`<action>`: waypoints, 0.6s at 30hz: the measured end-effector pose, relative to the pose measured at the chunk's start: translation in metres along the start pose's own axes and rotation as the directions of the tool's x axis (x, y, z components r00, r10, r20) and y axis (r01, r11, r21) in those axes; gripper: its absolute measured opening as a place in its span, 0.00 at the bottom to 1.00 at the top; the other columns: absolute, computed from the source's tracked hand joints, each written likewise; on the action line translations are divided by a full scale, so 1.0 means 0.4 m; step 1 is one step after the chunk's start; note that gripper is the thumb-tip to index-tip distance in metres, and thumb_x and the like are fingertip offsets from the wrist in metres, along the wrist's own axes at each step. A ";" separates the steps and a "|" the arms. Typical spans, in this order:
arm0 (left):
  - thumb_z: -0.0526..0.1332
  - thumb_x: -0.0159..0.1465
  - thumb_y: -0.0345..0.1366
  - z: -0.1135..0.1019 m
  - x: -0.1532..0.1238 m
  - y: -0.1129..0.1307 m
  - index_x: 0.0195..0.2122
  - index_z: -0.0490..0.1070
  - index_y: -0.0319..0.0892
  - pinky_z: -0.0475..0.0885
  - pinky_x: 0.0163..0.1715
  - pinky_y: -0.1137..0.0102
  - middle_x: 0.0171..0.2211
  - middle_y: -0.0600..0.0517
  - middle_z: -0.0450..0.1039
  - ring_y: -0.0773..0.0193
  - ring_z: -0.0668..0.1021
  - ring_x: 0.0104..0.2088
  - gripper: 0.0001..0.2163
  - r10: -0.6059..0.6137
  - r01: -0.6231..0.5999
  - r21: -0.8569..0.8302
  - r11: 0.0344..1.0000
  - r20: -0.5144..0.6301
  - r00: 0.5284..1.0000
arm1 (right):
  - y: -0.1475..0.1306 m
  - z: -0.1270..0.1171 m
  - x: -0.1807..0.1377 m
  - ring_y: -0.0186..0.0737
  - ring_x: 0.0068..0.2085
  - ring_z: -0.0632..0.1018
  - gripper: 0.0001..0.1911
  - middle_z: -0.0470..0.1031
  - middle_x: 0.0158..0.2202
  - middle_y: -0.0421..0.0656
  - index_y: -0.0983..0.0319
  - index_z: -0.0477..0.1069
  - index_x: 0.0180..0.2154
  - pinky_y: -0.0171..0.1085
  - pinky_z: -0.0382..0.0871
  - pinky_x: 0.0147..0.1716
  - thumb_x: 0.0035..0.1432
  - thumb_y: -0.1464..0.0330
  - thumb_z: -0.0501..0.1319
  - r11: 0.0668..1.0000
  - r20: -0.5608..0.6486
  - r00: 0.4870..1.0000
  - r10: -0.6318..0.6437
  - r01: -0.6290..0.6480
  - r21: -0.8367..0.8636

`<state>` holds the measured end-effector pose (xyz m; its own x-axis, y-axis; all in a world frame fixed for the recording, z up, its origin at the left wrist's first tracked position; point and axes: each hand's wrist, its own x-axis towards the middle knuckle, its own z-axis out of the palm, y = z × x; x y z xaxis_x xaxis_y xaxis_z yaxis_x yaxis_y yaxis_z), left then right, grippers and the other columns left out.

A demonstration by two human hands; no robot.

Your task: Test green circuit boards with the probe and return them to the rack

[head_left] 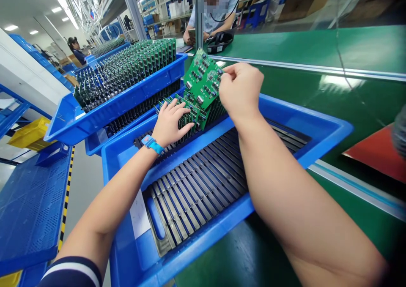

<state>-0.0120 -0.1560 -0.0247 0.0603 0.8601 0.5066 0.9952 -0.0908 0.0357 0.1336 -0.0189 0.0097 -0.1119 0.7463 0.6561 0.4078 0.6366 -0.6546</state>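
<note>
My right hand pinches the edge of a green circuit board and holds it tilted above the far end of a blue slotted tray. My left hand, with a blue wristband, lies with fingers spread on top of several green boards standing upright in the tray's far slots. Most of the tray's dark slotted rack holds no boards.
Two more blue trays packed with upright boards are stacked to the left. A green conveyor table runs on the right, with a red sheet on it. A person sits across the table; another stands far left. A blue cart stands lower left.
</note>
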 end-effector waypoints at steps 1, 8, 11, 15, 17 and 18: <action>0.66 0.60 0.41 -0.003 -0.003 0.002 0.52 0.67 0.41 0.51 0.63 0.48 0.59 0.42 0.66 0.46 0.61 0.64 0.20 -0.024 0.024 0.016 1.000 0.002 1.000 | 0.002 0.006 -0.002 0.47 0.40 0.77 0.12 0.78 0.35 0.48 0.61 0.72 0.33 0.45 0.67 0.44 0.54 0.78 0.52 1.000 0.028 0.999 0.017 -0.017 -0.014; 0.62 0.63 0.41 -0.025 -0.013 0.012 0.54 0.66 0.43 0.52 0.60 0.42 0.60 0.43 0.64 0.45 0.61 0.63 0.19 -0.175 0.174 0.024 0.984 0.056 0.983 | -0.022 0.038 -0.031 0.50 0.41 0.77 0.08 0.78 0.31 0.47 0.62 0.74 0.30 0.45 0.68 0.44 0.55 0.75 0.57 0.996 0.410 0.910 -0.060 0.082 -0.036; 0.63 0.62 0.42 -0.023 -0.016 0.012 0.55 0.65 0.44 0.53 0.59 0.40 0.61 0.42 0.62 0.45 0.61 0.64 0.21 -0.181 0.180 0.015 0.983 0.062 0.982 | -0.037 0.026 -0.036 0.51 0.41 0.77 0.07 0.77 0.32 0.48 0.62 0.75 0.30 0.46 0.67 0.45 0.57 0.70 0.58 0.987 0.481 0.873 -0.084 0.138 -0.078; 0.63 0.62 0.44 -0.018 -0.019 0.012 0.57 0.63 0.44 0.52 0.59 0.39 0.62 0.42 0.60 0.41 0.58 0.65 0.24 -0.188 0.188 -0.003 0.982 0.042 0.981 | 0.003 -0.009 -0.020 0.52 0.40 0.77 0.15 0.77 0.35 0.52 0.63 0.75 0.32 0.48 0.68 0.43 0.63 0.65 0.52 0.986 0.219 0.976 -0.011 0.047 -0.159; 0.62 0.63 0.44 -0.020 -0.020 0.012 0.58 0.63 0.46 0.51 0.58 0.37 0.62 0.43 0.61 0.40 0.57 0.65 0.23 -0.199 0.200 -0.017 0.980 0.053 0.979 | 0.044 -0.013 -0.023 0.51 0.36 0.77 0.18 0.76 0.29 0.52 0.63 0.74 0.30 0.48 0.70 0.38 0.63 0.63 0.51 0.979 0.165 0.983 0.084 -0.051 -0.196; 0.61 0.64 0.44 -0.021 -0.019 0.011 0.58 0.63 0.46 0.51 0.58 0.36 0.62 0.44 0.61 0.41 0.57 0.65 0.22 -0.206 0.207 -0.024 0.978 0.064 0.977 | 0.063 -0.007 -0.033 0.50 0.33 0.78 0.18 0.75 0.26 0.51 0.64 0.74 0.28 0.47 0.70 0.35 0.63 0.62 0.52 0.980 0.205 0.973 0.104 -0.064 -0.191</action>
<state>-0.0087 -0.1674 -0.0211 -0.1408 0.8908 0.4321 0.9840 0.0776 0.1607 0.1478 -0.0131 -0.0143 -0.2520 0.8322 0.4939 0.5796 0.5385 -0.6116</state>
